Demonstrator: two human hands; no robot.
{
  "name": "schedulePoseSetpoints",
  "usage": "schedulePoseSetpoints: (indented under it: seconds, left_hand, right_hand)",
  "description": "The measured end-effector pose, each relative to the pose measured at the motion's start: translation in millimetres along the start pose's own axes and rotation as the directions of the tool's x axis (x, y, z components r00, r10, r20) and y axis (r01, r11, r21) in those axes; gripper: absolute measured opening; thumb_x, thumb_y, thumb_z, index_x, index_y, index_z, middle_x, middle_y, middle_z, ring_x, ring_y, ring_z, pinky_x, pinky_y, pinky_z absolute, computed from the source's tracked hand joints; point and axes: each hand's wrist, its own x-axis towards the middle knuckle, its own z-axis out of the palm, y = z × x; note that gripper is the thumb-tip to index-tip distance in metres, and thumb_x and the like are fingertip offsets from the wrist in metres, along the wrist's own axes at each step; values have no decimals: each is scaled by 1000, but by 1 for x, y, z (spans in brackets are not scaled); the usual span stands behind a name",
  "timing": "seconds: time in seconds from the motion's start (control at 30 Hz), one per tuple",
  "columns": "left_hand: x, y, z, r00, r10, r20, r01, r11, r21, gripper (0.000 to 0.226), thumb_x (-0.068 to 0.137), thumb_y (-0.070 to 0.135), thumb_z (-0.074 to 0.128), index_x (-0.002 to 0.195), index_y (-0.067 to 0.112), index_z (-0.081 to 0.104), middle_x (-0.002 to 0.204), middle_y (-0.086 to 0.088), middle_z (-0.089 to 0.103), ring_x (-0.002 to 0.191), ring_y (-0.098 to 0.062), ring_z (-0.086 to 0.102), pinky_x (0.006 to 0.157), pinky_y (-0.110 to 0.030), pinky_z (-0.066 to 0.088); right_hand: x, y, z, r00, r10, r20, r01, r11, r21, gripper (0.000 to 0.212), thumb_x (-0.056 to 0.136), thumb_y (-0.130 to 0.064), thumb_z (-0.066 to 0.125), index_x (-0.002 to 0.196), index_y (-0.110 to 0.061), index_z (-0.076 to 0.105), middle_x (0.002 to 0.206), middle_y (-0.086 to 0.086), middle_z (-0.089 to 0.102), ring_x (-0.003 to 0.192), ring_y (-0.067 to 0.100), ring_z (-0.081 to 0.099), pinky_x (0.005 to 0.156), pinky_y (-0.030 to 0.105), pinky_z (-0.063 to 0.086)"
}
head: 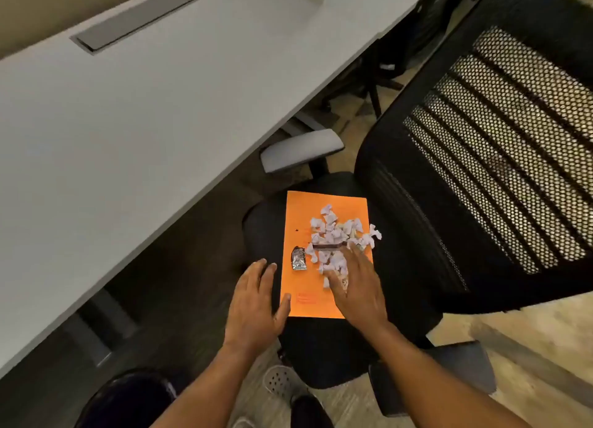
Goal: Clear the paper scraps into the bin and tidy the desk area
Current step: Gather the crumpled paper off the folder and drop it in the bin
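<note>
The orange folder [324, 267] lies flat on the black seat [321, 347] of the office chair, its long side running away from me. On its near end there is a small block of darker orange print; the characters are too small and blurred for me to read.

The paper scraps [337, 235] sit in a loose heap on the far right part of the folder. They are white, crumpled and torn; a few spill over the folder's right edge. A dark brown wrapper strip [327, 245] lies across the heap, and I cannot read any brand on it. A small silver foil wrapper [298, 259] lies apart from the heap, near the folder's left edge. It carries dark printing that I cannot make out.

My right hand [356, 286] is over the near side of the heap, palm down, fingers spread and extended. It is flat and open, with nothing held; the fingertips overlap the nearest scraps.

My left hand [256, 299] is just beside the folder's left edge, palm down and open, holding nothing. Its thumb touches or slightly overlaps the folder's edge near the printed block; the remaining fingers lie over the black seat.

The white desk [128, 122] runs along my left, with a grey cable cover [141, 17] set in its surface. The chair's mesh backrest [497, 155] stands to the right. A dark round bin [128, 398] shows at the lower left, on the floor beside the desk.
</note>
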Motion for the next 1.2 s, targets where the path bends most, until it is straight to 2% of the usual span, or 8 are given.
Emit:
schedulePoseSetpoints:
  seconds: [0.17, 0.3, 0.53, 0.67, 0.83, 1.0, 1.1, 1.2]
  left_hand:
    - [26, -1, 56, 997, 64, 51, -62, 997, -38, 73, 89, 55, 52, 143, 8, 41, 153, -14, 33, 145, -30, 24, 117, -44, 24]
    - [45, -3, 92, 989, 127, 72, -125, 992, -28, 79, 86, 57, 55, 145, 7, 38, 155, -17, 29, 146, -34, 20, 115, -53, 26]
    - [90, 11, 140, 988, 98, 119, -105, 993, 58, 104, 71, 88, 42, 149, 20, 29, 158, -14, 22, 146, -36, 18, 115, -60, 18]
    - [110, 27, 165, 987, 106, 119, -111, 993, 35, 110, 66, 91, 43, 151, 24, 21, 159, -14, 20, 146, -37, 17, 115, -59, 18]
    - [115, 31, 189, 975, 208, 82, -213, 975, 62, 85, 83, 75, 39, 151, 27, 25, 155, -16, 28, 141, -34, 26, 114, -49, 23]
    - [127, 26, 195, 948, 314, 50, -318, 933, 170, 60, 88, 53, 44, 136, 17, 48, 134, -17, 52, 114, -32, 48, 84, -43, 47]
    - [143, 24, 190, 929, 366, 46, -368, 915, 165, 43, 85, 37, 56, 119, 12, 59, 114, -19, 59, 86, -34, 54, 60, -39, 47]
    - [151, 22, 184, 934, 343, 97, -355, 923, 152, 27, 84, 28, 66, 103, 10, 64, 94, -18, 59, 70, -36, 56, 44, -35, 41]
  right_hand:
    - [27, 59, 10, 993, 113, -33, -113, 993, 17, 66, 97, -53, 45, 149, -15, 31, 159, 8, 26, 145, 24, 25, 114, 48, 32]
    - [54, 92, 17, 985, 154, -83, -152, 988, 36, 68, 95, -53, 47, 149, -15, 32, 159, 10, 26, 144, 27, 26, 114, 47, 29]
    - [100, 116, 34, 982, 185, -40, -185, 983, 2, 85, 84, -73, 46, 149, -22, 26, 162, 8, 18, 145, 28, 22, 113, 52, 28]
    - [109, 110, 58, 994, 105, -13, -106, 982, -156, 89, 78, -84, 37, 147, -29, 26, 160, 7, 22, 144, 28, 24, 109, 54, 29]
    - [105, 113, 84, 998, -54, -20, 44, 940, -339, 66, 90, -69, 33, 141, -30, 41, 147, 10, 44, 130, 30, 42, 91, 51, 45]
    - [107, 120, 90, 981, -178, -80, 132, 907, -401, 49, 93, -53, 42, 129, -22, 56, 128, 12, 59, 106, 33, 55, 66, 43, 52]
    - [113, 125, 86, 978, -203, -44, 170, 905, -389, 44, 92, -45, 58, 129, -22, 57, 121, 11, 61, 99, 34, 56, 52, 36, 51]
    - [119, 126, 82, 984, -172, -37, 145, 913, -382, 40, 91, -43, 64, 121, -18, 63, 104, 13, 62, 94, 36, 56, 48, 36, 49]
